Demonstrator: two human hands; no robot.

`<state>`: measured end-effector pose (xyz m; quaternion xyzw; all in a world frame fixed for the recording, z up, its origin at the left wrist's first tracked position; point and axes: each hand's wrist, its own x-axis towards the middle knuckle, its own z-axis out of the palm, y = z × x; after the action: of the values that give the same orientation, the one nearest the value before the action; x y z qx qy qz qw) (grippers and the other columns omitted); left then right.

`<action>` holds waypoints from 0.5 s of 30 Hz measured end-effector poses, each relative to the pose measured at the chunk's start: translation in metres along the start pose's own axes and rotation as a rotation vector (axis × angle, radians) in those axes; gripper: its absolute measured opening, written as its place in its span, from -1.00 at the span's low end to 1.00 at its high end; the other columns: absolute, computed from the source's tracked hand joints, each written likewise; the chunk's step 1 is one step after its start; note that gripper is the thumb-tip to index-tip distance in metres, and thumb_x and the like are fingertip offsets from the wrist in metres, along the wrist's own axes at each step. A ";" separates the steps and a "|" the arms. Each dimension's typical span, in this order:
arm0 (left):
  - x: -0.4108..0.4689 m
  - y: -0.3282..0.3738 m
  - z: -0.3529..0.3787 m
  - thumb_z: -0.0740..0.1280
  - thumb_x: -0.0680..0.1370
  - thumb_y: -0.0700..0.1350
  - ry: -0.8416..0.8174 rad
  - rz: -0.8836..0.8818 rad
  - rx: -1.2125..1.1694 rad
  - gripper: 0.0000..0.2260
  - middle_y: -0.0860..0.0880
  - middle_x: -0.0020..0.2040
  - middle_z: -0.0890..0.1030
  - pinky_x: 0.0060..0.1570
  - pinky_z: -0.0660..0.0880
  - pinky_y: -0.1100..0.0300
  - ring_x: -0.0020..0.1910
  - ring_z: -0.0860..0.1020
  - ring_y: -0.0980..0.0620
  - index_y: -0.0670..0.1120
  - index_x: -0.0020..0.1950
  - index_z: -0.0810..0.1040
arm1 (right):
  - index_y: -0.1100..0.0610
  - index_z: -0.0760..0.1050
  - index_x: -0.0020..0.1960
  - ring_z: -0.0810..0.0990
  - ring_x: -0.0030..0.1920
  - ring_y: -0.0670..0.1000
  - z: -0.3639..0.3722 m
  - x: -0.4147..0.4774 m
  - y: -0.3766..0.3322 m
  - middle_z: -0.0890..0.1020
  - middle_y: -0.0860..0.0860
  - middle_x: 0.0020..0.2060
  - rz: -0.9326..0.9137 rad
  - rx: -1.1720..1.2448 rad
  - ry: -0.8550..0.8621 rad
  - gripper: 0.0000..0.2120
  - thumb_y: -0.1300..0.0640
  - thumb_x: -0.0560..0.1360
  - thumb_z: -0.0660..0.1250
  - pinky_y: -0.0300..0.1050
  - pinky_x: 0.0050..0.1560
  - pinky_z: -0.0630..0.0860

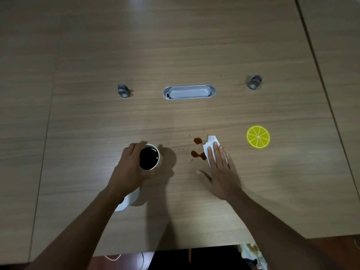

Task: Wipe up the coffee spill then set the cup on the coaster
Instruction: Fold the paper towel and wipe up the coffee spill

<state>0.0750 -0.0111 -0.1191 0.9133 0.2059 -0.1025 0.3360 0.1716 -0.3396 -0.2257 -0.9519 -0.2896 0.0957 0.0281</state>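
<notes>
Wood-grain laminate covers the wide table (175, 45), and a person leans over its near edge with both bare arms stretched out. The left hand (129, 168) is wrapped around a white round cup (150, 157) filled nearly to the rim with black coffee; the fingers curl round its far and left sides while the thumb closes on the near side. I cannot tell whether the cup stands on the table or is raised just off it. Under the left wrist lies a second white crumpled paper napkin (127, 201), partly hidden by the arm.

The right hand (220, 172) lies flat and spread, fingers together, pressing a white folded paper tissue (210, 147) onto the table. The tissue's left edge touches the nearer of the brown coffee puddles (197, 148), which sit between the cup and the tissue, with small droplets scattered around them.

To the right of the tissue, apart from it, rests a yellow round lemon-slice coaster (258, 136), bare on top. Farther back sit a grey oval cable port (189, 91) and two small grey metal fittings (123, 91), one on either side of it.
</notes>
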 end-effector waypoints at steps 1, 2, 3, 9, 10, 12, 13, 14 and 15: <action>-0.001 0.000 0.001 0.69 0.36 -0.07 -0.002 -0.001 -0.004 -0.13 -0.04 0.47 0.52 0.28 0.41 0.10 0.43 0.45 -0.12 -0.03 0.62 0.41 | 0.20 0.01 0.82 0.03 0.83 0.22 -0.001 0.000 -0.001 0.02 0.22 0.83 0.001 0.001 -0.017 -0.05 -0.46 0.72 0.05 0.21 0.78 0.16; -0.003 0.000 0.002 0.70 0.36 -0.07 0.000 0.000 -0.009 -0.13 -0.03 0.47 0.52 0.29 0.41 0.11 0.43 0.45 -0.11 -0.03 0.62 0.41 | 0.20 0.00 0.82 0.03 0.83 0.22 -0.003 0.000 -0.001 0.01 0.22 0.83 -0.001 -0.004 -0.031 -0.05 -0.47 0.72 0.04 0.21 0.79 0.15; -0.004 0.000 0.002 0.70 0.36 -0.06 0.004 0.000 -0.017 -0.12 -0.03 0.47 0.52 0.30 0.41 0.12 0.43 0.45 -0.11 -0.02 0.62 0.40 | 0.20 0.01 0.82 0.02 0.83 0.21 -0.005 0.001 -0.001 0.02 0.22 0.83 -0.006 -0.014 -0.042 -0.05 -0.47 0.72 0.03 0.23 0.78 0.15; -0.006 0.001 0.004 0.70 0.36 -0.06 0.022 0.001 -0.056 -0.12 -0.03 0.48 0.51 0.32 0.44 0.07 0.44 0.44 -0.09 -0.01 0.62 0.39 | 0.24 0.13 0.80 0.09 0.82 0.25 -0.013 0.018 0.008 0.17 0.22 0.80 -0.044 0.002 -0.057 -0.09 -0.44 0.73 -0.02 0.31 0.76 0.17; -0.007 0.000 0.005 0.70 0.36 -0.06 0.023 0.001 -0.054 -0.11 -0.03 0.48 0.51 0.32 0.44 0.06 0.45 0.43 -0.09 -0.02 0.63 0.39 | 0.25 0.06 0.81 0.04 0.83 0.23 -0.012 0.019 0.009 0.11 0.23 0.81 -0.076 -0.001 -0.057 -0.07 -0.43 0.73 -0.02 0.27 0.77 0.18; -0.007 -0.001 0.005 0.71 0.36 -0.07 0.026 0.007 -0.054 -0.10 -0.03 0.49 0.50 0.32 0.43 0.08 0.46 0.43 -0.10 -0.02 0.63 0.39 | 0.25 -0.06 0.82 -0.07 0.84 0.20 -0.009 0.019 0.008 -0.02 0.21 0.83 -0.137 0.017 -0.067 -0.04 -0.45 0.73 0.01 0.21 0.79 0.14; -0.007 -0.001 0.006 0.71 0.35 -0.08 0.027 0.007 -0.058 -0.10 -0.03 0.49 0.50 0.32 0.42 0.09 0.47 0.42 -0.09 -0.01 0.63 0.39 | 0.23 -0.09 0.82 -0.11 0.84 0.18 -0.007 0.019 0.006 -0.05 0.19 0.83 -0.153 0.047 -0.066 -0.02 -0.45 0.72 0.04 0.19 0.80 0.12; -0.007 -0.001 0.006 0.71 0.35 -0.08 0.028 0.006 -0.062 -0.09 -0.02 0.49 0.50 0.32 0.42 0.09 0.47 0.42 -0.09 -0.01 0.63 0.39 | 0.23 -0.10 0.82 -0.12 0.84 0.16 -0.006 0.019 0.002 -0.07 0.16 0.84 -0.159 0.082 -0.063 -0.01 -0.46 0.71 0.07 0.18 0.81 0.11; -0.007 -0.001 0.006 0.71 0.35 -0.09 0.030 0.008 -0.064 -0.09 -0.02 0.49 0.50 0.32 0.42 0.09 0.47 0.42 -0.08 -0.01 0.63 0.38 | 0.23 -0.10 0.82 -0.12 0.84 0.14 -0.004 0.019 -0.003 -0.07 0.14 0.84 -0.162 0.114 -0.062 0.01 -0.47 0.70 0.10 0.18 0.81 0.12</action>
<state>0.0684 -0.0166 -0.1219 0.9044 0.2103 -0.0810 0.3624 0.1866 -0.3262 -0.2243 -0.9188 -0.3606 0.1389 0.0807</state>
